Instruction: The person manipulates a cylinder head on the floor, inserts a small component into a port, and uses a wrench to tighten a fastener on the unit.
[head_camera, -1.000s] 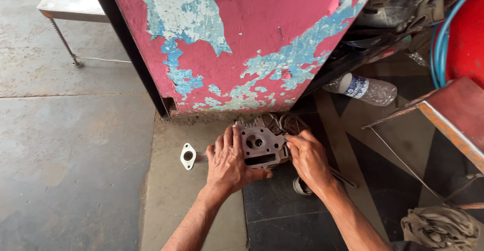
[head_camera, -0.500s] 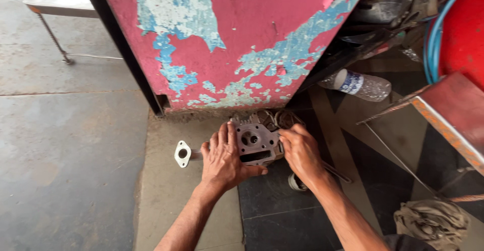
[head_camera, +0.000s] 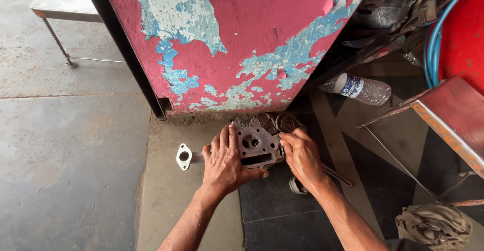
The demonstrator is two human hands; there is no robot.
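Observation:
A grey metal engine cylinder head (head_camera: 255, 142) rests on the floor at the foot of a pink panel with peeling blue paint. My left hand (head_camera: 224, 162) lies flat over its left side, fingers spread, thumb under its front edge. My right hand (head_camera: 301, 156) grips its right side with curled fingers. A small metal flange gasket with a round hole (head_camera: 184, 156) lies on the concrete just left of my left hand. Behind the head sit round finned metal parts (head_camera: 282, 123).
The pink and blue panel (head_camera: 242, 44) stands directly behind. A plastic water bottle (head_camera: 359, 88) lies to the right, near a red metal stand (head_camera: 448, 115) and a blue hose (head_camera: 432, 39). A dirty rag (head_camera: 433, 226) lies at lower right. A metal bench leg (head_camera: 58, 41) stands at upper left.
Both hands have stayed on the cylinder head, which has shifted little. The view has moved slightly, bringing the hands nearer the middle.

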